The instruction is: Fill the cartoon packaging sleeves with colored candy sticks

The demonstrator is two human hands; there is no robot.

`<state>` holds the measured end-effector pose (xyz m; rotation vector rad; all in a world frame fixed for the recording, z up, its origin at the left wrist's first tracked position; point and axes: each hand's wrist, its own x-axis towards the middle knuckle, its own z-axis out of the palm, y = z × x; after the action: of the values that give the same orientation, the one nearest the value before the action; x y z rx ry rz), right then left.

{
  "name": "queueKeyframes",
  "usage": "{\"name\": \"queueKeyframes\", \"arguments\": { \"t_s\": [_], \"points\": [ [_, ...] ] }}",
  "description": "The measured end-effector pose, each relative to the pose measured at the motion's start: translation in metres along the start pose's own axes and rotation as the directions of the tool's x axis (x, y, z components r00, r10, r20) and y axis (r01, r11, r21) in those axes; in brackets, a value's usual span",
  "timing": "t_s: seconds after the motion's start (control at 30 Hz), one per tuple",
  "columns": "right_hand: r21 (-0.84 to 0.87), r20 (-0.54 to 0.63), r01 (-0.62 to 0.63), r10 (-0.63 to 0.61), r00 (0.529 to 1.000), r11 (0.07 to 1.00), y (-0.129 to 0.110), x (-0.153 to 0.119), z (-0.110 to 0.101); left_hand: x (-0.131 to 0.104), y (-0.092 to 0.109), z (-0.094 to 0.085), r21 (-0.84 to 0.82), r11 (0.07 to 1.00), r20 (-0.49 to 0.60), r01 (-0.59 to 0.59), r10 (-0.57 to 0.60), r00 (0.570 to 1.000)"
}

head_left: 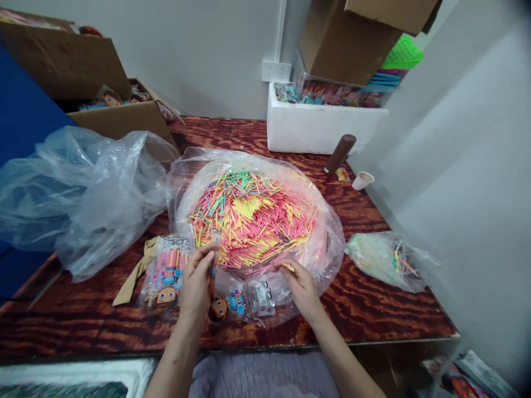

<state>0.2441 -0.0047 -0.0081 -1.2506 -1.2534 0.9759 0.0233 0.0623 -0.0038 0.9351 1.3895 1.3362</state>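
A broad heap of thin pink, yellow and green sticks (253, 221) lies in a large clear plastic bag (333, 235) spread open on the table. My left hand (197, 282) is closed on a small printed plastic packet (216, 239), held upright and seen nearly edge-on at the heap's near side. At the heap's near right edge, my right hand (302, 286) pinches a few yellowish sticks (287, 267). Left of my left hand lies a printed packet filled with sticks (169, 273). Between my hands a flat printed packet (237, 301) rests on the plastic.
Crumpled clear plastic (112, 193) and an open cardboard box (124, 121) occupy the left. A tan strip (135, 276) lies nearby. Right are a tied bag (385, 260), a paper cup (363, 180) and a brown cylinder (340, 155). A white foam box (323, 127) stands behind.
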Motion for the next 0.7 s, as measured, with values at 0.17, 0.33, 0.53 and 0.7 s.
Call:
{"name": "queueKeyframes", "arguments": {
  "t_s": [0.17, 0.33, 0.53, 0.7],
  "points": [
    [0.013, 0.018, -0.013, 0.012, 1.000, 1.000, 0.002, -0.001, 0.004, -0.009, -0.002, 0.003, -0.073, 0.994, 0.103, 0.085, -0.077, 0.992],
    [0.008, 0.034, -0.014, 0.014, 0.999, 1.000, 0.002, 0.001, 0.006, -0.017, -0.013, 0.002, 0.044, 0.999, 0.162, 0.006, -0.014, 0.987],
    [0.006, 0.044, -0.006, 0.005, 0.999, 1.000, 0.003, 0.000, 0.009, -0.022, -0.011, 0.002, 0.011, 0.999, 0.234, 0.050, -0.051, 0.971],
    [-0.057, 0.016, -0.028, 0.029, 0.999, 0.998, 0.010, 0.011, -0.004, -0.021, -0.005, -0.009, -0.024, 0.991, 0.289, 0.133, -0.120, 0.950]
  ]
}}
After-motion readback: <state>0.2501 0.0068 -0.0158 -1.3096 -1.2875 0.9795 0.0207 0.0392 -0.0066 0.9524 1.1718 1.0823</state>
